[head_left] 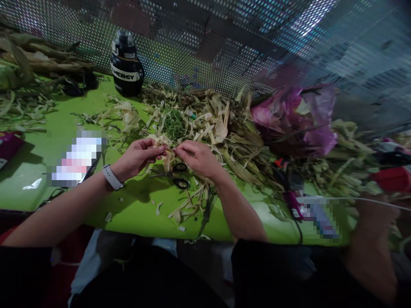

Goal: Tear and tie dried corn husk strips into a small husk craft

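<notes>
My left hand [137,156] and my right hand [196,157] meet over the green table [58,149], both pinched on a pale strip of dried husk [165,150] held between them. The strip hangs down a little below the fingertips. Black-handled scissors [178,176] lie on the table just under my hands. A white band sits on my left wrist. A heap of dried husks and leaves [212,122] lies right behind my hands.
A black jug [126,64] stands at the back by the perforated metal wall. Pink plastic bags [295,117] lie at the right among more husks. A red object [390,177] sits far right. Another person's arm [374,239] shows at lower right. Husk scraps litter the front edge.
</notes>
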`<state>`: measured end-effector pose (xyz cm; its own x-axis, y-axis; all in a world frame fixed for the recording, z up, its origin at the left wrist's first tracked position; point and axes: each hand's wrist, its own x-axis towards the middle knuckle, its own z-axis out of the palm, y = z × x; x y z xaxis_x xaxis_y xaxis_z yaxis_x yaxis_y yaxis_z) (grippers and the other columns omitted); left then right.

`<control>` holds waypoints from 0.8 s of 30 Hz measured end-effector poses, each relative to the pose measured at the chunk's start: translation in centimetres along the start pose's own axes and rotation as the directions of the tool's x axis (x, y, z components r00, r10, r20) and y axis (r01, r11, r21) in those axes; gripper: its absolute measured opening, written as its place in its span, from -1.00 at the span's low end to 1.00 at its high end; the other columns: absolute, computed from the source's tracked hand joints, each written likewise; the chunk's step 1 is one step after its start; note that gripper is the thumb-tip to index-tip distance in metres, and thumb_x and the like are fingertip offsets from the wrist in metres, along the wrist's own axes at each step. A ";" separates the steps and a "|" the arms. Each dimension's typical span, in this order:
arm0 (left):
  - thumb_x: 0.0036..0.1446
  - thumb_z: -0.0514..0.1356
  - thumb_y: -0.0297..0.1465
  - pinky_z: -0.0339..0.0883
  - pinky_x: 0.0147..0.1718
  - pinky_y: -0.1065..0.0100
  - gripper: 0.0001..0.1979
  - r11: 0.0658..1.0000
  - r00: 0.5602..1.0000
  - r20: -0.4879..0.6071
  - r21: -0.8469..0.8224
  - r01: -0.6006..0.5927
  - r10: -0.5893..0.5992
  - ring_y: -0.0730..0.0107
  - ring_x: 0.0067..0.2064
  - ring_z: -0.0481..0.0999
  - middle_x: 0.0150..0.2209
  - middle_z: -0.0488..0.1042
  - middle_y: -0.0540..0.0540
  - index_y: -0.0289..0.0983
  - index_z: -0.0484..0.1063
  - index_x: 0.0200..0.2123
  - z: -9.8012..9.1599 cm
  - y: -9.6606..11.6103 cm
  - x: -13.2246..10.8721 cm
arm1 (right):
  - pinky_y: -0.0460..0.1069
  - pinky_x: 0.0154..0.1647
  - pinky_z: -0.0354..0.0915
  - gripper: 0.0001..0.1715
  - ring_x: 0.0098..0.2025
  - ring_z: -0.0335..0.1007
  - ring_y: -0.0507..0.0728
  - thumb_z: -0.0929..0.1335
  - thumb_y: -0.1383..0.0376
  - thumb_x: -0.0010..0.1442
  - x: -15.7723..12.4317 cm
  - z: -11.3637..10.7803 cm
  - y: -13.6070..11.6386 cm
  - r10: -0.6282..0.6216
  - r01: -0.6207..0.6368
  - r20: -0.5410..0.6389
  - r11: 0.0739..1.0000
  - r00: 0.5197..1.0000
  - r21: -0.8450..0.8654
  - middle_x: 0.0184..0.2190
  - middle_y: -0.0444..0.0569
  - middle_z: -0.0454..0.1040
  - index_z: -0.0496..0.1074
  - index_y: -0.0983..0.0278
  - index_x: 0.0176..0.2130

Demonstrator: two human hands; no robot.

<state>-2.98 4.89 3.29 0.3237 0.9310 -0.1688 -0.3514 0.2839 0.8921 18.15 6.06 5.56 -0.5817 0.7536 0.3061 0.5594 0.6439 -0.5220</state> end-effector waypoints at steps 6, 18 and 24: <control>-0.17 0.47 -0.38 0.10 -0.62 0.57 -0.71 0.998 0.999 0.006 -0.052 -0.034 0.034 0.64 -0.50 0.41 -0.47 0.53 -0.04 -0.36 0.41 -0.52 -0.1 0.5 0.1 | -0.07 -0.34 0.14 -0.65 -0.42 0.25 0.02 0.26 0.16 0.31 -0.1 -1.1 0.1 0.020 -0.020 -0.043 1.000 0.999 0.021 -0.48 -0.10 0.38 0.40 0.30 -0.42; -0.03 0.39 -0.33 0.39 -0.22 0.43 -0.78 0.988 0.990 -0.012 -0.070 -0.140 0.140 0.41 -0.19 0.58 -0.26 0.60 -0.09 -0.30 0.48 -0.34 0.1 -0.4 0.2 | 0.14 -0.06 0.20 -0.79 -0.13 0.32 0.22 0.30 0.16 0.25 -0.5 1.2 -1.7 -0.062 -0.076 -0.450 0.956 0.891 -0.283 -0.25 0.06 0.46 0.46 0.20 -0.29; 0.01 0.37 -0.29 0.39 -0.04 0.34 -0.78 0.979 0.980 0.009 -0.043 -0.200 0.201 0.25 0.06 0.50 -0.06 0.57 -0.12 -0.25 0.50 -0.28 0.4 -1.0 0.0 | 0.00 -0.28 0.27 -0.63 -0.35 0.33 0.07 0.27 0.05 0.24 -0.4 5.4 -2.9 0.198 -0.188 -0.016 0.949 0.980 0.253 -0.41 -0.02 0.46 0.40 0.30 -0.36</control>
<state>-2.23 4.49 2.55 0.2548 0.9668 0.0177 -0.4462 0.1013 0.8892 13.57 3.18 2.65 -0.4494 0.8684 0.2095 0.4908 0.4360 -0.7543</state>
